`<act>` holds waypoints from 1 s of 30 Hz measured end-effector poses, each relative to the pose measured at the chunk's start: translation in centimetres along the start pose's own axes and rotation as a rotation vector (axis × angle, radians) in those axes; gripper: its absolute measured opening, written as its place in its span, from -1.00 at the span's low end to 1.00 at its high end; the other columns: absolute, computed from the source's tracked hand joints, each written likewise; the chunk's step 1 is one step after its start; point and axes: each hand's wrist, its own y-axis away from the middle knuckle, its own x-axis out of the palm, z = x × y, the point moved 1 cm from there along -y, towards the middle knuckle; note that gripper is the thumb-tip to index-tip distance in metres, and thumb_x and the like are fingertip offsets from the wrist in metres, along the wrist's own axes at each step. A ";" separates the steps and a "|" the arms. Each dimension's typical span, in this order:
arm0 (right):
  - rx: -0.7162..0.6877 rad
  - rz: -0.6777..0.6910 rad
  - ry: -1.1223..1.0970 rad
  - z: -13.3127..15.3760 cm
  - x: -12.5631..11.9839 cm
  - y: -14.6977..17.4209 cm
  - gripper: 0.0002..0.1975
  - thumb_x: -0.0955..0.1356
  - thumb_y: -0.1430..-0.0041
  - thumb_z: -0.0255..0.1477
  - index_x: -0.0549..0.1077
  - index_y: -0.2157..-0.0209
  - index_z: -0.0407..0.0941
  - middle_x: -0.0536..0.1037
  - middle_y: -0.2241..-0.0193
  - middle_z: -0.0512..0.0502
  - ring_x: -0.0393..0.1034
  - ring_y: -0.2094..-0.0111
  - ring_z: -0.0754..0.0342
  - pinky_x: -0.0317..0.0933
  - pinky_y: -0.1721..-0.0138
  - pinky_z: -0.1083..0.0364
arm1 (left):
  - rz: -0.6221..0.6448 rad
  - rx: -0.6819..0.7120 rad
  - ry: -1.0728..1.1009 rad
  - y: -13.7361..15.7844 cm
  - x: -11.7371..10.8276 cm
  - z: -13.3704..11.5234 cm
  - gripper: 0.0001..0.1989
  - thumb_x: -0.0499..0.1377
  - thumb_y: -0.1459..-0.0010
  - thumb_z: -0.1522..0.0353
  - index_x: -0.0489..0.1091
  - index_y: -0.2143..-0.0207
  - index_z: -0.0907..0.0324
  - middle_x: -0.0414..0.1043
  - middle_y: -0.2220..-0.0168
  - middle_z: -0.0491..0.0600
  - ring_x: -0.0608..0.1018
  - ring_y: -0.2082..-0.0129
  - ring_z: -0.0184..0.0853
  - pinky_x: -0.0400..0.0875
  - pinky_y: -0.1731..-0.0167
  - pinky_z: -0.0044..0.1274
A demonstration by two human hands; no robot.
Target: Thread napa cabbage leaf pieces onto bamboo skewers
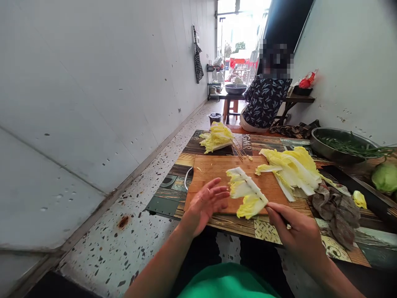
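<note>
My right hand point(297, 231) pinches the near right end of a skewer of napa cabbage leaf point(248, 192), held over the front of a wooden cutting board point(206, 165). The leaf is pale white along one side and yellow and frilly on the other, with dark spots along the line of the stick. Just left of it is my left hand point(206, 207), open, fingers spread, palm toward the leaf. A pile of loose cabbage leaves point(291, 165) lies at the board's right edge. Beyond the board rests a stack of cabbage pieces point(217, 136), with thin bamboo skewers point(238, 150) beside it.
A crumpled grey cloth point(336, 209) lies at the right of the patterned table point(167, 194). Behind it are a metal bowl of green vegetables point(316, 142) and a round cabbage point(384, 176). A person point(266, 101) sits farther back near a basin point(235, 89). A wall point(93, 82) runs along the left.
</note>
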 end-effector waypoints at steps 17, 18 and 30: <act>0.212 0.330 -0.142 -2.0 4.6 -3.8 -0.65 0.25 -0.33 -0.21 0.57 0.30 -0.12 0.45 0.65 0.04 0.32 0.63 0.15 0.17 0.60 0.18 | -0.023 -0.130 0.191 -3.7 -1.1 -1.3 -0.24 0.47 0.13 0.14 0.29 -0.12 0.02 0.46 -0.03 0.02 0.55 0.01 -0.16 0.52 0.04 -0.28; 0.210 0.310 -0.121 -2.5 5.0 -3.8 -0.67 0.26 -0.32 -0.23 0.57 0.30 -0.11 0.48 0.63 0.02 0.36 0.60 0.12 0.20 0.57 0.17 | -0.043 -0.142 0.195 -3.8 -1.0 -1.2 -0.24 0.47 0.12 0.19 0.28 -0.12 0.03 0.47 -0.03 0.02 0.56 0.04 -0.18 0.52 0.05 -0.29; 0.057 0.426 0.118 -4.2 8.8 -2.7 -0.61 0.24 -0.21 -0.56 0.48 -0.04 -0.16 0.61 0.09 -0.22 0.52 0.11 -0.02 0.37 0.05 0.03 | -0.169 0.647 -1.491 -3.5 -1.8 1.3 -0.40 0.25 -0.18 0.29 0.23 -0.26 0.09 0.21 -0.32 0.17 0.15 -0.38 -0.04 -0.26 -0.36 -0.10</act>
